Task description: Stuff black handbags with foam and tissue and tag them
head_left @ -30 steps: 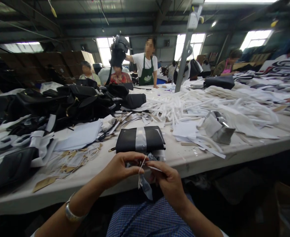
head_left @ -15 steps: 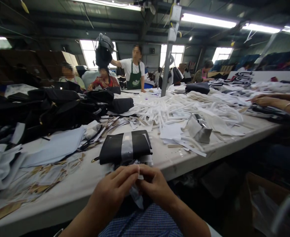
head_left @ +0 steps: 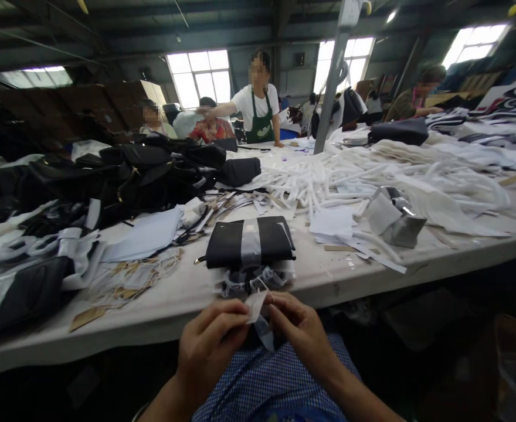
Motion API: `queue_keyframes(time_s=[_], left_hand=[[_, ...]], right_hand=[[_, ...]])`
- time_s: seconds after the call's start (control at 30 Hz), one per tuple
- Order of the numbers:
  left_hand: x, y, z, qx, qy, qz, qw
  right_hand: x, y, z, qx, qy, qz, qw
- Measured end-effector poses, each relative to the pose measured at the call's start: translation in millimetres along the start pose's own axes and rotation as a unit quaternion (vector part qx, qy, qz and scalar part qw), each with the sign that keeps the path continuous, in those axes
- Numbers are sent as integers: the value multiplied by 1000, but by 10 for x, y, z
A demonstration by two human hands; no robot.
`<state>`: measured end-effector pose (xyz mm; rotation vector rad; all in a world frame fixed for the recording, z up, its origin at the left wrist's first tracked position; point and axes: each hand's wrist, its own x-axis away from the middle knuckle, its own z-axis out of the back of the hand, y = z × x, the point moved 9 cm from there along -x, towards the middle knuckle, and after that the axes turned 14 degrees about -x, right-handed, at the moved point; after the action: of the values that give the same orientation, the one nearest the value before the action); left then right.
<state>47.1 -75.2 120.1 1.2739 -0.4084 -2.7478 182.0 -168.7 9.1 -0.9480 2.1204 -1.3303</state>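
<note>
White tag [head_left: 255,308], small, flat and four-sided, sits between the hands, just off the near edge of the table [head_left: 311,278]. Left hand [head_left: 214,334] pinches one side between thumb and fingers; right hand [head_left: 299,328] curls its fingertips at the opposite side, by a thin pale string [head_left: 262,282], though whether they grip it I cannot tell. Limp bluish film [head_left: 264,337] hangs below. Beside the near edge lies a smooth black bag [head_left: 273,240], banded in translucent wrap [head_left: 251,246], above crinkled grey plastic [head_left: 238,281]. Pale, matte covering dresses the table; soft black bags [head_left: 148,170] heap toward its left, tangled white strips [head_left: 311,181] across its middle. Beyond its far edge, an aproned co-worker [head_left: 260,111] stands before bright windows [head_left: 200,76] in a dim hall.
</note>
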Motion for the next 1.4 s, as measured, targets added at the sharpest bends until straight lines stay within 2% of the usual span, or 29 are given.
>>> queue_keyframes(time_s=[0.2,0.27,0.37,0.5,0.6,0.67,0.73,0.8,0.87,0.97,1.03,1.13,1.23,1.3,1.4], left_hand=[[252,346,134,-16,0,-97,995],[366,446,122,-28,-2,-137,990],[595,526,9,-51,-8,-185,981],[838,478,-266,-54,-42,-194,979],[871,407,-389,-50,-47,-181,981],[843,354,-422,-49,-61,-172,982],[805,275,-403,-46,-84,-161,982],[759,141,-306,-54,-87,-149,983],[666,-126,-130,-86,-53,-102,990],[450,-780,117,-182,2,48,982],[261,-1171,159,-238,-2,110,965],[-68,-1531,-15,-241,-83,101,962],[-278,-1681,-265,-191,-175,60,964],[-341,-1740,-362,-168,-193,43,966],[-382,-1859,-424,-147,-177,26,973]], right_hand=[[-78,32,31,1,19,-29,999],[-120,15,13,-2,14,-29,999],[-181,24,8,-15,20,-30,999],[-220,91,37,-16,33,-33,999],[-191,67,51,45,4,-29,999],[-153,-82,143,114,3,7,993],[-124,-351,338,200,44,76,976],[-126,-663,558,294,101,157,938],[-203,-910,686,380,122,233,887],[-491,-1008,657,477,51,301,824],[-733,-935,579,510,-23,302,805],[-1036,-809,462,525,-126,280,794],[-1230,-767,401,530,-197,271,779],[-1317,-781,404,533,-221,273,769],[-1419,-810,407,531,-249,263,766]])
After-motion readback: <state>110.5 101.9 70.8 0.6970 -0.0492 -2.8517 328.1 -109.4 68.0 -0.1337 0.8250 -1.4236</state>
